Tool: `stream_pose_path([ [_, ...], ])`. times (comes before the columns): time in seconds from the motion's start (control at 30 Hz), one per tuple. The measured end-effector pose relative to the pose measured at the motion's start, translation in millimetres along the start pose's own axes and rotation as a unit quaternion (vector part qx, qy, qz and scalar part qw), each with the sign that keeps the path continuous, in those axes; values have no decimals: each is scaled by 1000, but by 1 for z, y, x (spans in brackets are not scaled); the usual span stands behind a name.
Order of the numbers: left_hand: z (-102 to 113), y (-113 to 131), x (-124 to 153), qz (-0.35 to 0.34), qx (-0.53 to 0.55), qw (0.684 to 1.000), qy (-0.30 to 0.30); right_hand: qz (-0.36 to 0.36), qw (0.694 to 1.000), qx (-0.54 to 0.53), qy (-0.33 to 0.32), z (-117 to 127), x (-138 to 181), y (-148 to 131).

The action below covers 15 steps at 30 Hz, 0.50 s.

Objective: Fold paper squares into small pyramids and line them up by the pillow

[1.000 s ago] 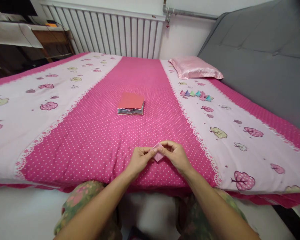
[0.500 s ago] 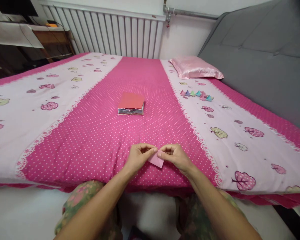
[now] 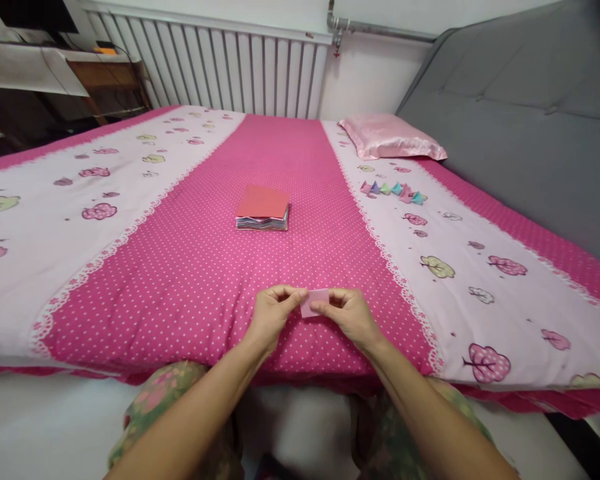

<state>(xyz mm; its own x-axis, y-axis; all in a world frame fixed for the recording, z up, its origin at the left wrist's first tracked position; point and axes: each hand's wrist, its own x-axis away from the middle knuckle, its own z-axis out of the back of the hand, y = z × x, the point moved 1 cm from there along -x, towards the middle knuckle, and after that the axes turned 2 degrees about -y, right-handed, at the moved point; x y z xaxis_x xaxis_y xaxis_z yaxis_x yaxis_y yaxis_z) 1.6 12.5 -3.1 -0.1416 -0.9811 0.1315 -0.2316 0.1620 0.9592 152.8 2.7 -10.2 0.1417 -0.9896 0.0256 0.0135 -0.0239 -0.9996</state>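
Observation:
A small folded square of pink paper [image 3: 314, 303] is held up between my two hands, above the front part of the bed. My left hand [image 3: 275, 312] pinches its left edge between thumb and fingers. From the other side my right hand [image 3: 350, 315] grips it, with the thumb lying across its front face. Farther off, a stack of coloured paper [image 3: 263, 203] with a red sheet on top lies on the polka-dot stripe. A row of several small folded paper pieces [image 3: 396, 190], in pink, purple, green and blue, rests on the pale stripe to the right.
The bed [image 3: 205, 267] has a pink and white cover, its front edge just before my knees. A pink pillow [image 3: 393, 135] lies at the back right, against a grey headboard [image 3: 525, 113]. Behind the bed runs a white radiator [image 3: 220, 63]; a desk [image 3: 105, 73] stands far left.
The pink paper has been turned, from a corner pointing down to edges lying nearly level. Both hands have stayed in about the same place, still holding it.

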Motion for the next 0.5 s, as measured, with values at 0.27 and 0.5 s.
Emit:
stream_pose_path([
  [0.27, 1, 0, -3, 7, 47, 999, 22, 8, 999, 40, 24, 6, -1, -4],
  [0.5, 2, 4, -3, 14, -39, 999, -28, -41, 999, 27, -12, 10, 2, -8],
])
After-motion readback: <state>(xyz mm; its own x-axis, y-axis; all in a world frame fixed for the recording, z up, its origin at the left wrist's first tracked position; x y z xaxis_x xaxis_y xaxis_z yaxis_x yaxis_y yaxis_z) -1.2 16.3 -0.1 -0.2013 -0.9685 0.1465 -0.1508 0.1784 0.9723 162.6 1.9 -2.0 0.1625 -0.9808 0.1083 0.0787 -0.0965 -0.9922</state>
